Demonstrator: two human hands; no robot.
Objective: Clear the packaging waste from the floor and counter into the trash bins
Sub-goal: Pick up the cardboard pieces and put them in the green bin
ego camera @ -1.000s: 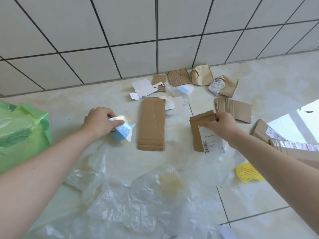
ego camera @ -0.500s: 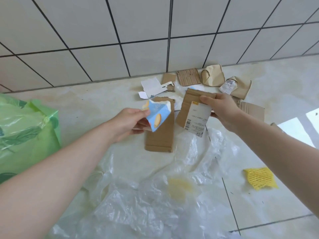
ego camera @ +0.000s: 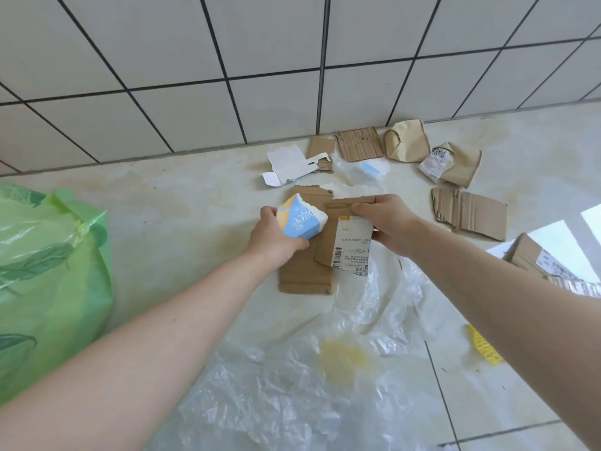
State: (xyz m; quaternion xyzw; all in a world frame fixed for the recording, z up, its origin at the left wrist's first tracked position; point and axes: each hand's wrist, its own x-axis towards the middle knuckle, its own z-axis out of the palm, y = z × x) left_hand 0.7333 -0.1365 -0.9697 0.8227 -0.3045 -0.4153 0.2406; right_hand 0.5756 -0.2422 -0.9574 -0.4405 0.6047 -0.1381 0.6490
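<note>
My left hand grips a torn blue-and-white carton piece, held above the floor. My right hand pinches a brown cardboard piece with a white shipping label by its top edge, right beside the carton. Both hover over a long strip of cardboard lying flat on the floor. A green trash bag stands at the left edge.
More cardboard scraps, crumpled brown paper and a white torn box lie by the tiled wall. Clear plastic film spreads over the near floor. A yellow foam net and a labelled box lie at right.
Both hands lifted their pieces off the floor and brought them together over the long cardboard strip. The view shifted, so the green bag looms larger at left.
</note>
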